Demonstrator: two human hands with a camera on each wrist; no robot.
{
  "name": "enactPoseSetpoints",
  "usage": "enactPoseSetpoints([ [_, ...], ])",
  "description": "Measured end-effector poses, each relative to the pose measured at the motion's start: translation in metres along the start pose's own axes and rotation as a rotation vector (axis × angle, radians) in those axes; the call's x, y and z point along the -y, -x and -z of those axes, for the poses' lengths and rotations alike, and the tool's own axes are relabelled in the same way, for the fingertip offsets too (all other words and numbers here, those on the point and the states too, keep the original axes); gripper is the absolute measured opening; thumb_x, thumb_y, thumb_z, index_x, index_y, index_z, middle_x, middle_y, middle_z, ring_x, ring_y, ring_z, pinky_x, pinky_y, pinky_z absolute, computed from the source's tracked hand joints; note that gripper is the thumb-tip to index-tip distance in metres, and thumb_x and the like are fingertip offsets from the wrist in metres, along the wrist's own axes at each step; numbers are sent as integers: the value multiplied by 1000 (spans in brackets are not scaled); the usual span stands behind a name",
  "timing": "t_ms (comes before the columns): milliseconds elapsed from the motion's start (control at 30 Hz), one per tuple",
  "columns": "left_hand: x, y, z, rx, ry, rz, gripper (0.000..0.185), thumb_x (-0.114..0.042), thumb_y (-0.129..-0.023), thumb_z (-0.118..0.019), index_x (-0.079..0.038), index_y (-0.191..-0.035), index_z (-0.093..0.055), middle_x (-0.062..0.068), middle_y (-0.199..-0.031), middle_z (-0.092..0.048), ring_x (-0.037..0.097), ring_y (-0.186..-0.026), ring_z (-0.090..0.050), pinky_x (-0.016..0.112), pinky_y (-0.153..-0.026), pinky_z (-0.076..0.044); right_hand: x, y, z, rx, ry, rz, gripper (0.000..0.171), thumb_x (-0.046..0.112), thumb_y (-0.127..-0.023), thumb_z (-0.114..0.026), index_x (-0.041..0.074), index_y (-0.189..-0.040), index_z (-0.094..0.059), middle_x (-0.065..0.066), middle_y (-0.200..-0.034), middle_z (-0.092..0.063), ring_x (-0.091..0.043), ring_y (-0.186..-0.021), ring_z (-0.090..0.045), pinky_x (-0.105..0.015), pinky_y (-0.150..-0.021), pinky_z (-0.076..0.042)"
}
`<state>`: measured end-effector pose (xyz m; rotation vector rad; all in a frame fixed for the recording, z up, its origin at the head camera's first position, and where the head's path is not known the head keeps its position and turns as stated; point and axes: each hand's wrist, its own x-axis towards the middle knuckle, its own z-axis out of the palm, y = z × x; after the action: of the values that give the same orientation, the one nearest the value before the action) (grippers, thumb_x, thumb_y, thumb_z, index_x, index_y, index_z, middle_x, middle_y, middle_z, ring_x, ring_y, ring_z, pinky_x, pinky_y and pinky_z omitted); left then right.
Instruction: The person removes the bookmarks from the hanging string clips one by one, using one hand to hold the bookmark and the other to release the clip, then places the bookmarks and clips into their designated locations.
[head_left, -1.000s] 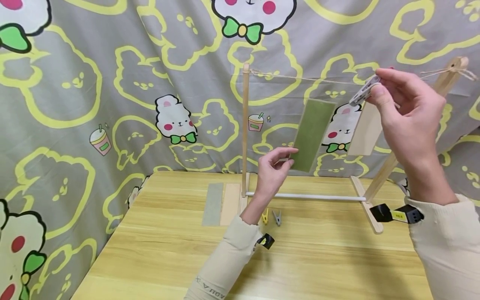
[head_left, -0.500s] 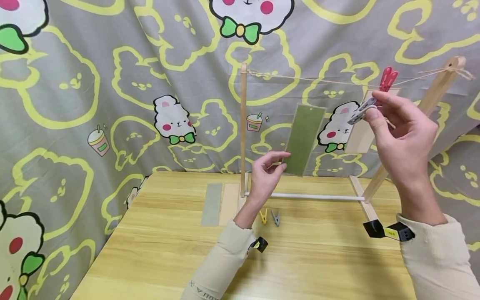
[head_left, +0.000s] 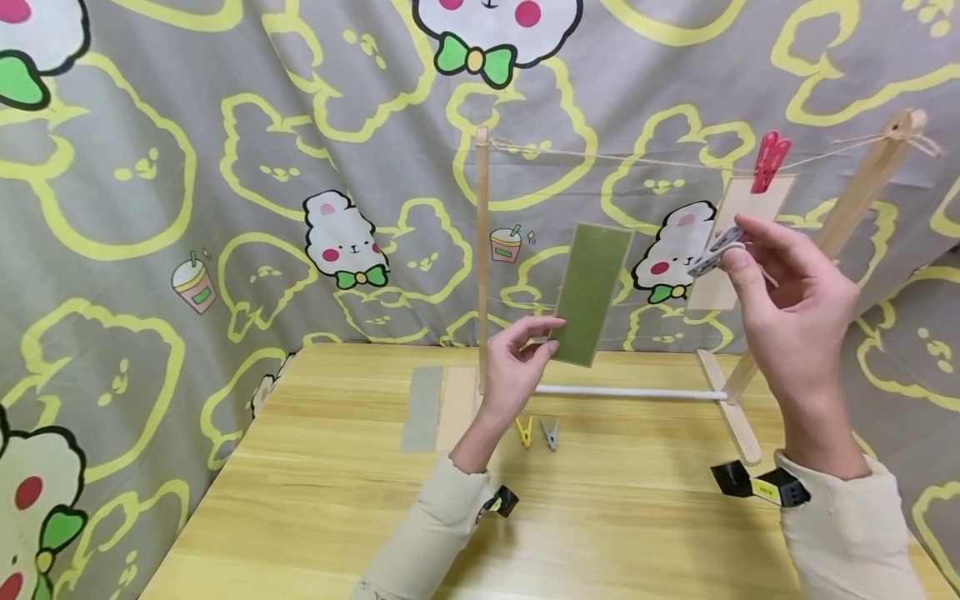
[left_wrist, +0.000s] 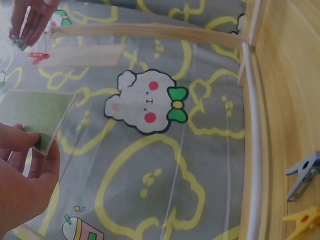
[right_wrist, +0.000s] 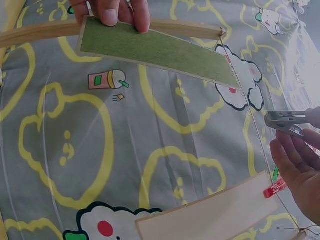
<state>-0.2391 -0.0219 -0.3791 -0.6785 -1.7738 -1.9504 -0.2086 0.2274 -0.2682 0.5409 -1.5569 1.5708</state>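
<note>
Overhead, twine line (head_left: 637, 158) strung between two wooden posts of rack (head_left: 482, 250); beige card (head_left: 738, 242) already hung under red peg (head_left: 768, 162).

Left hand (head_left: 517, 367): fingers and thumb pinched on lower corner of green card (head_left: 588, 292). Card raised upright, slightly tilted, well below the line, clear of the table (head_left: 637, 517).

Right hand (head_left: 795, 325): thumb and forefinger closed on grey peg (head_left: 716, 252), held near the beige card and also below the line.

Spare yellow peg (head_left: 525, 432) and second grey peg (head_left: 551, 433) lying just beside each other on the table, near the white crossbar (head_left: 630, 392).

Risks, as judged:
- Corner-only hold on green card: likely to swing or slip once top edge meets the line.
- Slack twine: may deflect under peg pressure, causing a missed bite.
- Proximity to beige card: possible knock against the red peg.

View differences:
- Right wrist view: full face of green card (right_wrist: 160, 50) and grey peg's jaws (right_wrist: 285, 121); table absent.
- Left wrist view: pinch on card corner (left_wrist: 37, 117) up close, plus spare pegs at frame edge.
</note>
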Motion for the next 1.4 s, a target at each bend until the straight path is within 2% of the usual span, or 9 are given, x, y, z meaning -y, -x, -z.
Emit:
enactPoseSetpoints([
  [67,-1,2,3,-2,-5,-4,26,18,-87,-66,5,-108,-75,20,-108,-73,23,-96,-65,19,-73,-55,-2,4,1,-7,11,4,32,-10,-89,-70,-13,-121,-68,-14,-105,-71,-17,-91,-69,-18,-88,-55],
  [167,-2,6,7,1,4,-3,26,18,-88,-65,6,-109,-74,21,-108,-72,21,-96,-64,23,-78,-57,-5,10,3,-14,23,9,32,-11,-89,-70,-13,-121,-68,-15,-107,-72,-17,-94,-70,-19,-90,-55],
  [233,-3,8,9,6,18,0,26,19,-87,-65,7,-109,-74,23,-108,-72,20,-97,-64,28,-83,-59,-6,14,4,-16,53,6,32,-11,-89,-70,-13,-121,-68,-15,-109,-72,-17,-96,-70,-19,-90,-55],
  [400,-4,15,14,14,24,13,26,20,-87,-65,8,-109,-73,23,-109,-72,18,-99,-66,33,-85,-60,-7,26,6,-12,148,-4,34,-9,-91,-70,-10,-124,-68,-11,-111,-71,-16,-98,-69,-18,-91,-54],
  [633,-7,25,27,18,8,-6,25,18,-88,-66,8,-110,-73,23,-111,-71,20,-103,-65,36,-87,-60,-8,41,7,-46,11,-7,33,-14,-88,-70,-16,-121,-66,-15,-108,-72,-17,-95,-70,-19,-89,-55],
  [767,-7,32,38,-16,-6,-12,25,19,-86,-67,9,-108,-73,24,-109,-71,16,-100,-66,35,-85,-60,-9,47,5,-36,-11,-28,33,-14,-88,-69,-16,-121,-66,-15,-109,-73,-17,-97,-71,-19,-89,-55],
  [1000,-14,35,51,-68,-14,-25,26,20,-85,-68,10,-108,-72,26,-108,-71,15,-99,-65,27,-84,-59,-11,52,4,-34,-137,-33,32,-17,-88,-68,-21,-119,-64,-18,-108,-73,-19,-98,-71,-20,-89,-56],
  [1400,-29,49,70,-134,-15,-15,26,22,-83,-69,12,-108,-71,19,-109,-72,15,-101,-67,28,-85,-59,-7,71,-1,-58,-213,-23,34,-20,-85,-67,-26,-118,-60,-21,-108,-72,-22,-96,-71,-21,-87,-56],
])
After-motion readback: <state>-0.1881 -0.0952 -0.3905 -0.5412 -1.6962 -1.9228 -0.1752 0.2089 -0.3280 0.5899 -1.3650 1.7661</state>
